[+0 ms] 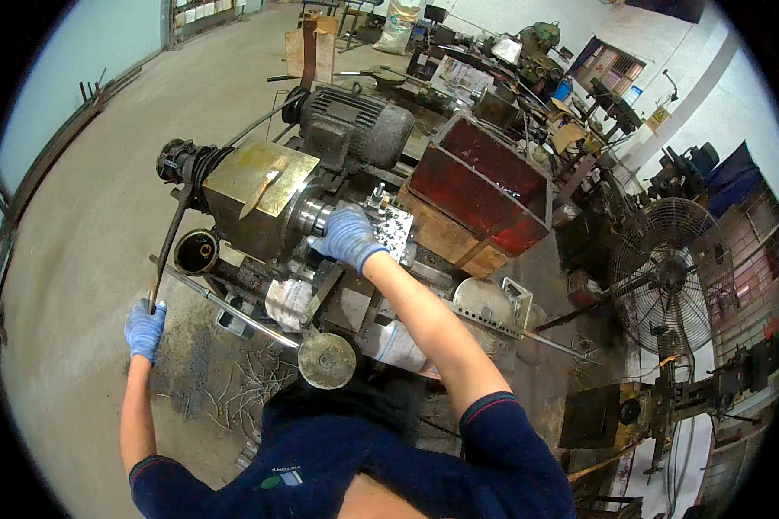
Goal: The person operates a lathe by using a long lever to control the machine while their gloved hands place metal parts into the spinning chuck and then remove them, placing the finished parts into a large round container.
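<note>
blue-gloved right hand (350, 239) hides end of spindle (315, 217); left hand (145, 330) grips lever (172, 242).

Long dark lever (172, 238), slanting

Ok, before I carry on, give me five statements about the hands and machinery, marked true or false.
1. The left hand grips a dark rod. True.
2. The right hand is bare. False: it wears a blue glove.
3. The finned motor lies beyond the gold-topped housing. True.
4. The wire-caged fan stands at the picture's left. False: it stands at the right.
5. The red bin is upside down. False: its open side faces up.
</note>
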{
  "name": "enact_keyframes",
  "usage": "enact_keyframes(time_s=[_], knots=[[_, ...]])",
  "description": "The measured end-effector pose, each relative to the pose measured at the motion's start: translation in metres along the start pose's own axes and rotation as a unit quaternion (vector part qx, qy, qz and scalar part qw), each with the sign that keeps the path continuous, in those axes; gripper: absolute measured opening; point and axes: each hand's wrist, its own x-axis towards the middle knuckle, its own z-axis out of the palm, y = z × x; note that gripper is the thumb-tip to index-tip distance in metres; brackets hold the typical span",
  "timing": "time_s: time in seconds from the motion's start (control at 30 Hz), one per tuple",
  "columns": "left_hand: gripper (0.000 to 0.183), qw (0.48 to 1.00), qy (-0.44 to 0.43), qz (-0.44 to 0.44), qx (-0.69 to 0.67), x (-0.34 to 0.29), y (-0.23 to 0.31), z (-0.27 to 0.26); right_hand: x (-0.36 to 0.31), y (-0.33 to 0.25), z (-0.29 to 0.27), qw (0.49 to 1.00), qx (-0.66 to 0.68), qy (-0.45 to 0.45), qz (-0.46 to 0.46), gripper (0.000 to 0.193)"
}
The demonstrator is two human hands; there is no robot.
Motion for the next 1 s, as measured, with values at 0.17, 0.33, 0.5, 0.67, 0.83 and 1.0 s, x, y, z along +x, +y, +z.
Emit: enact_keyframes(time_s=[0.17, 0.33, 0.5, 0.67, 0.83, 1.0], knots=[[0.034, 0.962, -0.149, 0.000, -0.228, 0.048, 0.011, 0.002, -0.002, 0.002, -0.003, 1.000, -0.013, -0.016, 0.017, 0.050], [0.028, 0.930, -0.154, 0.031, -0.332, 0.076, 0.001, 0.020, -0.003, 0.007, -0.002, 0.998, 0.035, 0.036, 0.023, 0.048], [0.027, 0.919, -0.136, 0.019, -0.369, 0.071, -0.007, 0.025, -0.039, 0.033, -0.044, 0.994, 0.075, 0.035, 0.072, 0.054], [0.024, 0.920, -0.131, 0.009, -0.369, 0.072, -0.012, 0.031, -0.107, 0.138, -0.075, 0.987, 0.043, 0.135, 0.082, 0.051], [0.026, 0.923, -0.137, 0.039, -0.358, 0.083, -0.008, 0.035, -0.106, 0.233, -0.079, 0.923, -0.002, 0.196, 0.329, 0.056], [0.035, 0.914, -0.129, 0.099, -0.371, 0.076, 0.016, 0.019, -0.130, 0.224, -0.053, 0.925, 0.097, 0.243, 0.274, 0.057]])
